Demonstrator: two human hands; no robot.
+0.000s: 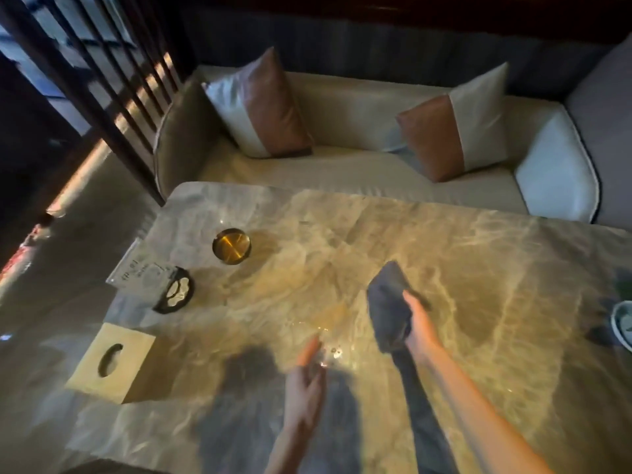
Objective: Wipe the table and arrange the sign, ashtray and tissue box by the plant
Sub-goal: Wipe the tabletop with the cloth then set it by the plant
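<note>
A marble table [342, 241] fills the lower view. My right hand [419, 325] grips a folded grey cloth [390, 299] held above the table's middle. My left hand [306, 374] hovers flat over the near part, fingers straight and apart, holding nothing. A round brass ashtray [232, 246] sits at the far left. Beside it a clear acrylic sign [143, 271] leans on a black oval base [176, 294]. A tan square tissue box [111, 362] with a curved slot rests at the left edge. The plant's pot [623, 323] shows only partly at the right border.
A cream sofa [342, 172] with two brown-and-white cushions [260, 104] runs along the table's far side. A dark slatted screen [102, 80] stands at the back left. My shadow falls on the near table surface.
</note>
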